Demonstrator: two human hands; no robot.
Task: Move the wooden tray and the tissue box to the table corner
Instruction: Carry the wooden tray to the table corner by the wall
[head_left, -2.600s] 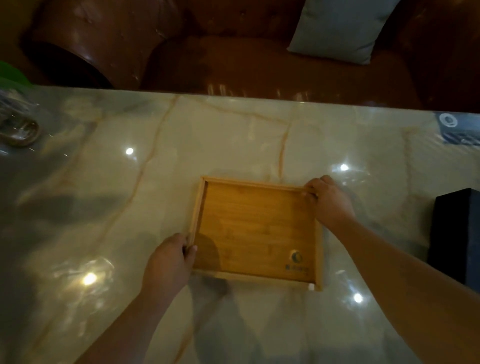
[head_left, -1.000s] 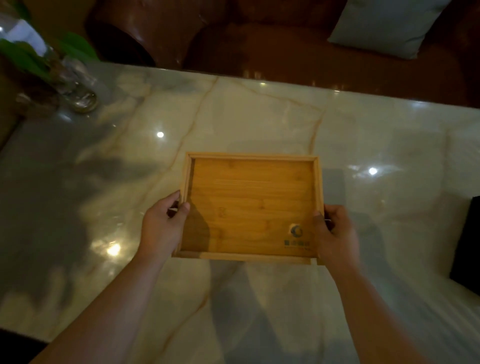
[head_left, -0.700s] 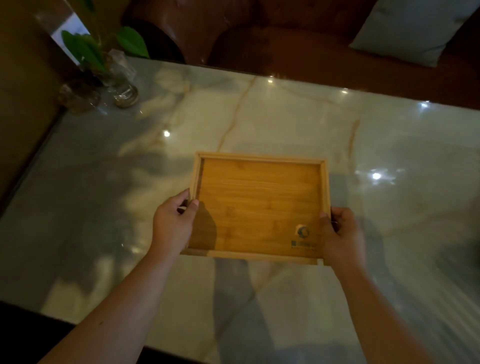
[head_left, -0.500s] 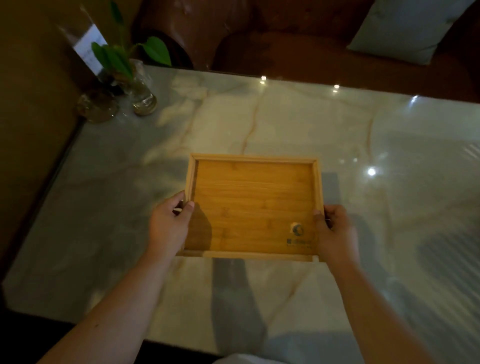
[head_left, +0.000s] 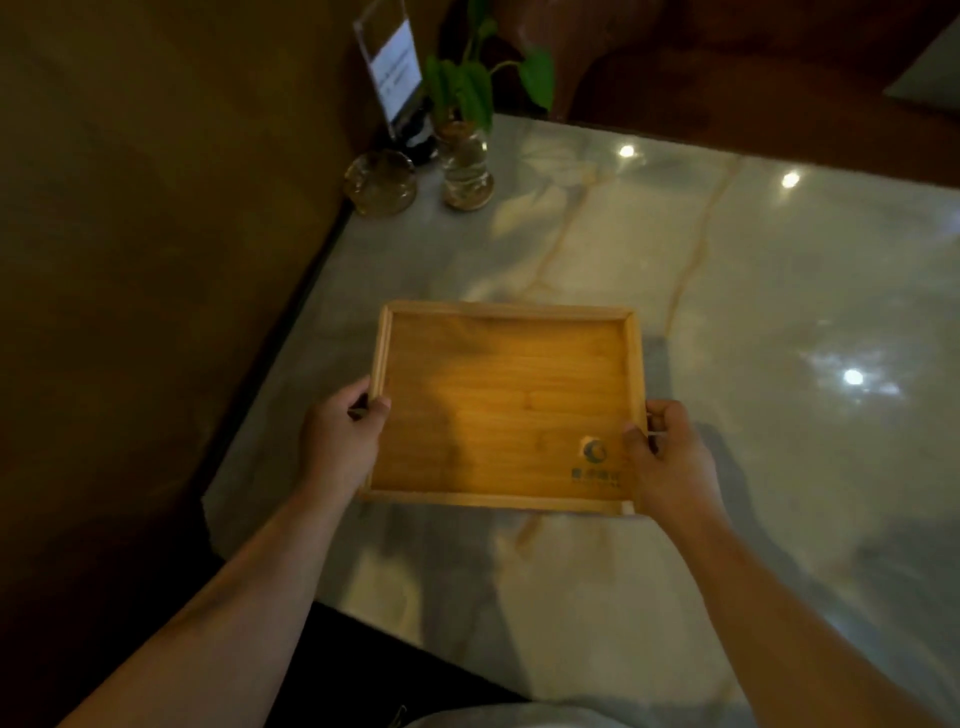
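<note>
The empty wooden tray (head_left: 498, 374), rectangular with a low rim and a small logo near its right front corner, is held just above the marble table (head_left: 753, 291). My left hand (head_left: 337, 441) grips its left rim and my right hand (head_left: 667, 457) grips its right rim. The tray hangs over the table's left part, close to the left edge. The tissue box is out of view.
At the far left corner stand a glass ashtray (head_left: 381, 182), a small glass vase with a green plant (head_left: 466, 166) and a clear sign holder (head_left: 392, 67). A brown wall runs along the table's left edge. A brown leather sofa lies behind the table.
Both hands lifted the tray off the table and carried it left. The view swung left, so the dark box at the right left the frame and the corner items came in.
</note>
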